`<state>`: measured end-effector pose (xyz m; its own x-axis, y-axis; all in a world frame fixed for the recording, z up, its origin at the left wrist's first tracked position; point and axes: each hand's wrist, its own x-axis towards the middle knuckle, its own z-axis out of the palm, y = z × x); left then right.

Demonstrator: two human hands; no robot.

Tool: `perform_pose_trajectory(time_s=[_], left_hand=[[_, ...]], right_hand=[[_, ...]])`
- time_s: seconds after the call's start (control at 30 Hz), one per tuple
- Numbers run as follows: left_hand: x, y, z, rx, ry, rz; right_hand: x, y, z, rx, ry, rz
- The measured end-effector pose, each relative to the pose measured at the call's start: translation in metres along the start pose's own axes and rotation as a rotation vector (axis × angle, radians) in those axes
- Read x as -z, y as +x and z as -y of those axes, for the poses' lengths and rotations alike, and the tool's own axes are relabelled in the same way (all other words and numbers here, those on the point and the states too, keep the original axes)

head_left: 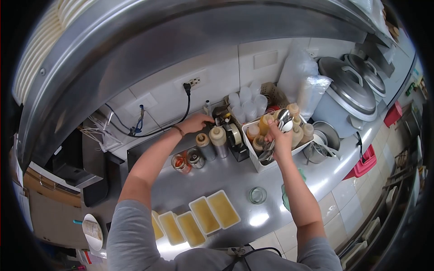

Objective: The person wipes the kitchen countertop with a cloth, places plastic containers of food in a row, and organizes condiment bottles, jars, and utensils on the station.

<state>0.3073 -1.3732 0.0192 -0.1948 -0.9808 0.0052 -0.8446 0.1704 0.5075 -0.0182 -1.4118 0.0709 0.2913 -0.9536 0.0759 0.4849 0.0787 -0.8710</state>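
Note:
My right hand [279, 140] is closed around a bunch of metal spoons [284, 119], held over a white basket [258, 163] of squeeze bottles [297, 134]. My left hand [197, 123] reaches to the back of the steel counter, beside a dark holder with utensils [221, 118]. Its fingertips meet dark items there, and what they hold, if anything, is too small to tell. Just in front of that hand are two capped bottles [219, 141] and two small glass jars [195, 158]. A tape dispenser [234, 135] sits between the holder and the basket.
Several yellow-filled trays [223, 209] lie near the counter's front edge. An empty glass [257, 195] sits right of them. Plastic cups [247, 105] stand behind the basket. Metal pots [325, 137], a large lidded pot [346, 97] and a green cloth [286, 196] are at the right. A black cord [188, 106] hangs along the wall.

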Motion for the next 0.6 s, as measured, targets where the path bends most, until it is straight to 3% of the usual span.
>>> perform_pose_trajectory(time_s=[0.07, 0.17, 0.27, 0.3, 0.43, 0.5, 0.53, 0.6], left_hand=[[-0.005, 0.016, -0.008, 0.024, 0.025, 0.043], [-0.010, 0.036, -0.016, -0.209, 0.101, 0.028], [-0.016, 0.055, -0.020, -0.257, 0.303, 0.147], [-0.020, 0.055, -0.022, -0.343, 0.358, 0.095], [-0.024, 0.065, 0.002, -0.377, 0.296, 0.063], [-0.016, 0.064, 0.010, -0.044, 0.027, -0.342], [-0.008, 0.063, 0.010, -0.041, 0.027, -0.343], [0.010, 0.060, 0.008, 0.145, -0.087, -0.405]], right_hand=[[0.002, 0.005, -0.002, -0.001, 0.019, 0.003], [-0.003, 0.011, 0.001, 0.003, -0.037, -0.023], [-0.011, 0.022, -0.009, -0.013, -0.061, -0.006], [-0.013, 0.030, -0.019, -0.005, -0.034, 0.011], [-0.045, 0.047, -0.034, -0.047, -0.020, -0.003], [-0.059, 0.061, -0.046, 0.026, -0.075, 0.011], [-0.067, 0.069, -0.053, 0.098, -0.130, 0.025], [-0.084, 0.084, -0.068, 0.162, -0.150, 0.007]])
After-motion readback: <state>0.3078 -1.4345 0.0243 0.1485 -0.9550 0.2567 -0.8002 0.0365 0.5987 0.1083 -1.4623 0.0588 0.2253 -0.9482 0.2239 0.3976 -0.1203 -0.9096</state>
